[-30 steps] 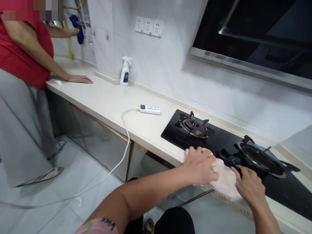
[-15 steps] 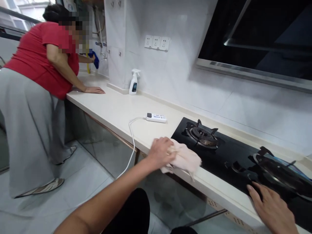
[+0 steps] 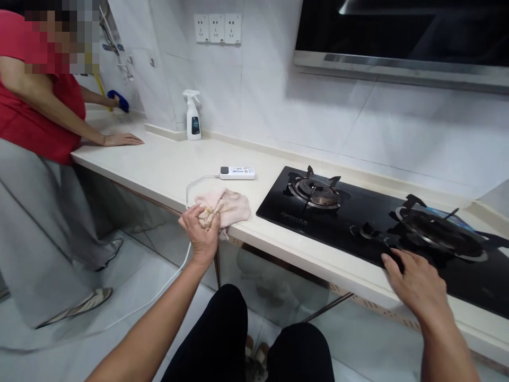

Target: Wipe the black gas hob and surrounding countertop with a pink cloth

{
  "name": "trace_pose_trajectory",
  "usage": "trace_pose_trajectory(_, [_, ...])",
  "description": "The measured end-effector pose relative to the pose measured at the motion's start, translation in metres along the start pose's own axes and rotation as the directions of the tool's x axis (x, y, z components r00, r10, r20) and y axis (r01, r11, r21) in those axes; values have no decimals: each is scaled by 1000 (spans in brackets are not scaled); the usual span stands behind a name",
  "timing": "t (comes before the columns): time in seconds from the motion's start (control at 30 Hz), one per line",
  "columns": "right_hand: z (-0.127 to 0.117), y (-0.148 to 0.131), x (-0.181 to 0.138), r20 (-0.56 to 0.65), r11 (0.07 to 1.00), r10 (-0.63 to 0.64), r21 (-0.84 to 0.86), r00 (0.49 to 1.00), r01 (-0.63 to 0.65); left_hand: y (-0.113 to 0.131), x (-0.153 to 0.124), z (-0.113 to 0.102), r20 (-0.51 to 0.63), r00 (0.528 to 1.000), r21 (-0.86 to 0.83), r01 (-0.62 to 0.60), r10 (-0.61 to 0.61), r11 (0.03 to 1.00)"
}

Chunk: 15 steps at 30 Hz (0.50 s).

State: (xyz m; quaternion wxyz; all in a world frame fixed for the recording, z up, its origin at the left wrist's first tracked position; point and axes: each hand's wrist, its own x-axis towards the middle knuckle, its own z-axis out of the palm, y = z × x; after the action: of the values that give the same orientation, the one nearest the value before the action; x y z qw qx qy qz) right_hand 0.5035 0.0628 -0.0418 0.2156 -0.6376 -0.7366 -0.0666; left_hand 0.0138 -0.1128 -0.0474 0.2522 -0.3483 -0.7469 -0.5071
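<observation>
My left hand [image 3: 202, 236] is closed on a crumpled pale pink cloth [image 3: 233, 207] at the front edge of the white countertop [image 3: 127, 165]. The cloth lies to the left of the black gas hob [image 3: 274, 204], with a little of it hanging over the edge. Some of my fingers are tucked into its folds. My right hand [image 3: 419, 284] rests with fingers apart on the hob's front rim, below the right burner [image 3: 441, 228], and holds nothing. Just behind the cloth is a white power strip [image 3: 237, 173], its cable [image 3: 170, 278] running over the edge to the floor.
A white spray bottle [image 3: 193, 119] stands against the tiled wall. The left burner [image 3: 316, 192] has raised pan supports. A range hood [image 3: 397, 63] overhangs the hob. At left, a person in a red top [image 3: 66, 114] leans on the counter, holding a blue cloth [image 3: 120, 102].
My left hand has moved left along the counter edge with the cloth, away from the hob. My right hand stays on the hob's front rim. The view has shifted right and down.
</observation>
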Motion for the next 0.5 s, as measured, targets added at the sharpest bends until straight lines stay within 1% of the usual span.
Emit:
trace_pose_trajectory(0.07, [-1,-1,0,6,1000,4,-3,1000,-4,9,-18,2,-12,1000,-43,13,-14,999])
trace_pose_trajectory(0.13, [-2,-2,0,14,1000,5,-6,1000,-5,15,-37,3,-3,1000,-125,0,-1,992])
trace_pose_trajectory(0.2, [-2,-2,1,21,1000,9,-5,1000,-8,15,-56,4,24,1000,-197,2,3,980])
trace_pose_trajectory(0.23, [-2,-2,1,22,1000,12,-1,1000,-12,13,-64,5,45,999,-221,24,-14,975])
trace_pose_trajectory(0.3, [-1,-1,1,17,1000,15,8,1000,-16,6,-79,7,107,989,-256,125,-100,959])
trace_pose_trajectory(0.4, [0,0,1,7,1000,15,16,1000,-15,-7,-97,13,193,951,-292,290,-241,911])
trace_pose_trajectory(0.5, [-1,0,1,13,1000,9,10,1000,-9,-13,-105,22,284,913,-301,374,-292,877])
